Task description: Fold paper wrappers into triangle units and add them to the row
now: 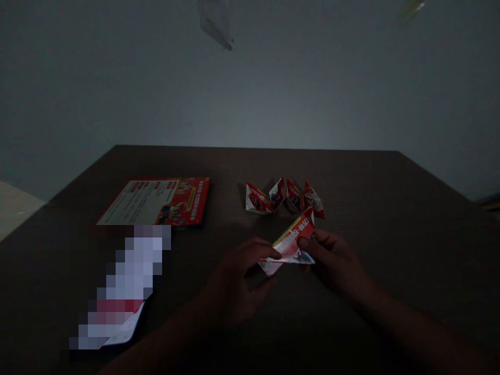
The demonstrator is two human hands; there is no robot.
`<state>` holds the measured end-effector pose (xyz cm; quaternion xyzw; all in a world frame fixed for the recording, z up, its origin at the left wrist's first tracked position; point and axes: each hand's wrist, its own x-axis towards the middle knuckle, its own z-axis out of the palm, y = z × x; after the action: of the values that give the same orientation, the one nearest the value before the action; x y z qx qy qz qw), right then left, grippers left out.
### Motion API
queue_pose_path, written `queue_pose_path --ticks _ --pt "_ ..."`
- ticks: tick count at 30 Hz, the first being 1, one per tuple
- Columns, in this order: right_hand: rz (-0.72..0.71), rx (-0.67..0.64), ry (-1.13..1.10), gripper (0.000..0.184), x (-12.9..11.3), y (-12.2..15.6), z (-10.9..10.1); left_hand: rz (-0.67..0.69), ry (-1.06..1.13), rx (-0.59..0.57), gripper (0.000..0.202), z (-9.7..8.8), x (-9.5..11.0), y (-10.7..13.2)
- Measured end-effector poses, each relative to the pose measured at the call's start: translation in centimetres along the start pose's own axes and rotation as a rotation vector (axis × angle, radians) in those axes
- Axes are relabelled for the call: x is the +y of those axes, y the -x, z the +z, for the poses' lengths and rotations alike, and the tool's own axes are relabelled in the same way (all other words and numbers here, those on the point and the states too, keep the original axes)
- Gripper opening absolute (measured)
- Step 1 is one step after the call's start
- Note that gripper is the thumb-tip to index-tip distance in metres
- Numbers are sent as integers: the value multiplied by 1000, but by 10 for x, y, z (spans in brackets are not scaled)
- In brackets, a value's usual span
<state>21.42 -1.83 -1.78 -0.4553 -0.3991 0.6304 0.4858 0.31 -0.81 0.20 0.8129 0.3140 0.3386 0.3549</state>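
Note:
A red and white printed paper piece (294,242), partly folded, lies low over the dark table (390,219) between both hands. My left hand (238,281) pinches its left edge with thumb and fingers. My right hand (332,258) grips its right side, thumb on top. Just behind them stands a row of several small folded paper shapes (284,198) made from the same printed paper.
A red and white printed leaflet (158,200) lies flat at the left of the table. Nearer the front left lies a blurred flat item (121,286). A plain wall rises behind the table's far edge. The scene is dim.

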Motion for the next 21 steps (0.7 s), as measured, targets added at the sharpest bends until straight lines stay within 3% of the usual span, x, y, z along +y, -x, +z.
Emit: queue_pose_path --ticks 6,12,21 --pt "-9 -11 22 17 -2 1 1 -12 35 6 31 -1 -1 -2" --pt "-47 -97 219 16 -14 7 11 -38 100 -69 30 2 -1 -1" --pt "-11 -63 299 21 -16 6 12 4 70 -8 27 0 -1 -3"
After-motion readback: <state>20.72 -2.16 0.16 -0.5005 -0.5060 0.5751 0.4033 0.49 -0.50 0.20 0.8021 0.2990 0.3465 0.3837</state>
